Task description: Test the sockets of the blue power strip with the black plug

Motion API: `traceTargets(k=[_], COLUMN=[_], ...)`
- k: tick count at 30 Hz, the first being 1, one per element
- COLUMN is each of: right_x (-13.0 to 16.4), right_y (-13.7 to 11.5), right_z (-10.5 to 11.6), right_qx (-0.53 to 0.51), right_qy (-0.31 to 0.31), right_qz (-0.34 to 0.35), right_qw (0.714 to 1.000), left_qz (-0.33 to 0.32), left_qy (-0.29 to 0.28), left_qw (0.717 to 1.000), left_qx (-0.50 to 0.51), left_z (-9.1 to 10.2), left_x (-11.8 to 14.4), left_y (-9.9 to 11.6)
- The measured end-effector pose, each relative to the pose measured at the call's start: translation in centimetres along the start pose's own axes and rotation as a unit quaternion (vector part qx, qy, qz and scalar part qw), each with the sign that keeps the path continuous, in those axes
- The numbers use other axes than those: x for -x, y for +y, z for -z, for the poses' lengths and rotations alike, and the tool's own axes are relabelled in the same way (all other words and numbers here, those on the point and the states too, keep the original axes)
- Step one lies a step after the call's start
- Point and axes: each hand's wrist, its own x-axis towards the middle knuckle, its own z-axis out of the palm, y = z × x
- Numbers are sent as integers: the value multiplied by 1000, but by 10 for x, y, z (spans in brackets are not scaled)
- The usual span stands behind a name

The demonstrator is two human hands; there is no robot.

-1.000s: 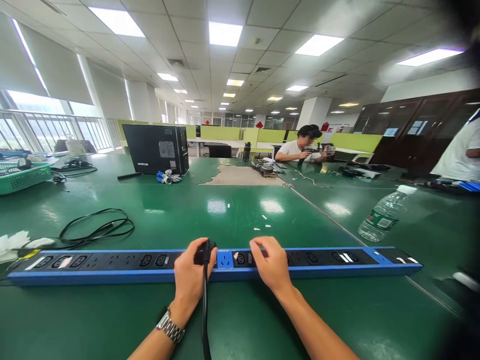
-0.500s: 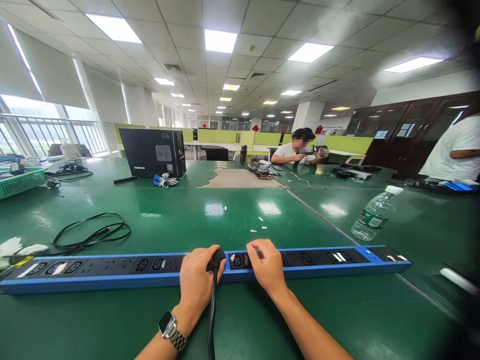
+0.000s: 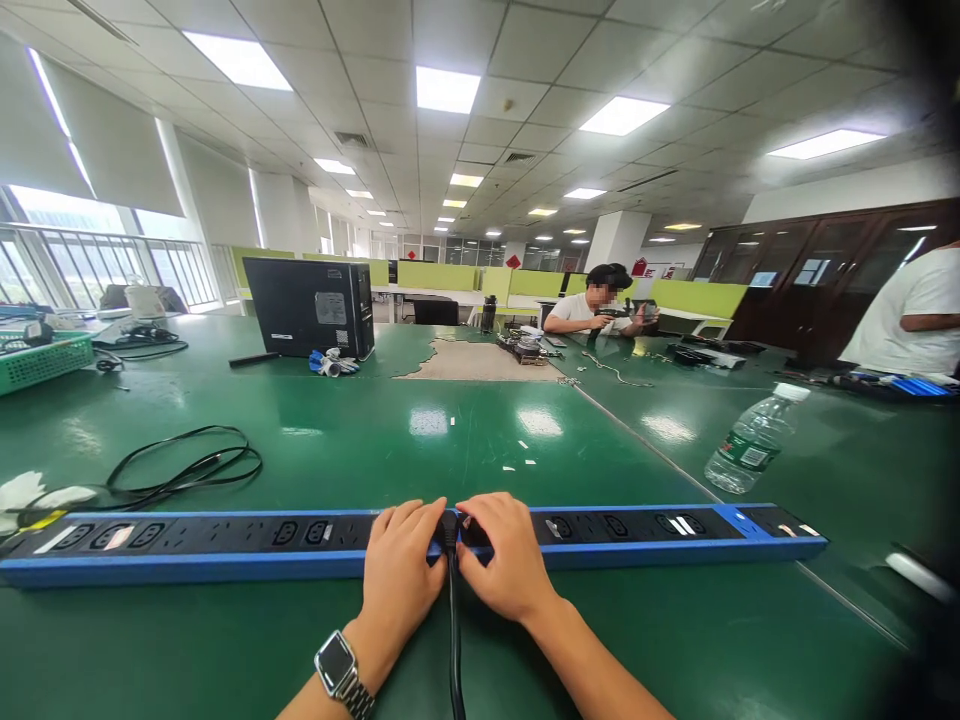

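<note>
Landmark: long blue-and-black power strip (image 3: 225, 545), lying flat on the green table (image 3: 465, 440), long axis running left-right across the person's front, sockets facing up

Left of the strip's middle: white tissue-like stuff (image 3: 30, 492) at the strip's far-left end, just behind it. Loose black cable coil (image 3: 187, 465) behind the strip's left half, apart from it. Green basket (image 3: 41, 360) and a black computer case (image 3: 311, 307) well behind

At the strip's middle: left hand (image 3: 405, 575), watch (image 3: 339, 665) on the wrist, lies over the strip's near edge, fingers curled onto the left side of a black plug (image 3: 448, 527). The plug sits on the strip's top face at about mid-length; whether it is fully seated I cannot tell, both hands cover it. Its black cord (image 3: 454, 640) drops straight back toward the person, at right angles to the strip's long axis, running between the 2 wrists

Right hand (image 3: 501, 568) mirrors the left, fingers bent over the right side of the same plug, thumb tips of the 2 hands nearly touching. Both hands equally near, plug directly between them; both look closed on it rather than relaxed

Right of the hands: strip's right half is uncovered, sockets in view. Clear water bottle (image 3: 754, 440) lies tilted behind the strip's right end, apart from it. 2 other people far behind and to the right, not near the strip
</note>
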Motion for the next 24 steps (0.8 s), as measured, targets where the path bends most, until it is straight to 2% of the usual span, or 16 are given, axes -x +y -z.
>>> traceTargets(k=[5, 9, 13, 16, 19, 21, 24], right_x=[0, -1, -5, -12, -12, -6, 8], right_y=[-7, -6, -11, -8, 11, 33, 65], right_z=[-11, -28, -32, -15, 13, 32, 49], right_qx=[37, 90, 88, 69, 63, 39, 12], right_qy=[-14, 19, 73, 156, 228, 224, 176], right_qz=[-2, -7, 42, 56, 17, -28, -99], right_qw=[999, 996, 993, 984, 972, 973, 979], left_qz=[0, 21, 23, 20, 16, 17, 17], left_qy=[-41, -42, -33, -43, -52, -51, -51], left_qw=[998, 998, 998, 998, 998, 998, 998], left_qx=[-47, -46, -40, -37, -41, -43, -45], left_z=[3, 0, -1, -1, 0, 0, 0], left_x=[2, 0, -1, 0, 1, 1, 1], left_y=[-2, 2, 2, 1, 0, -1, -1])
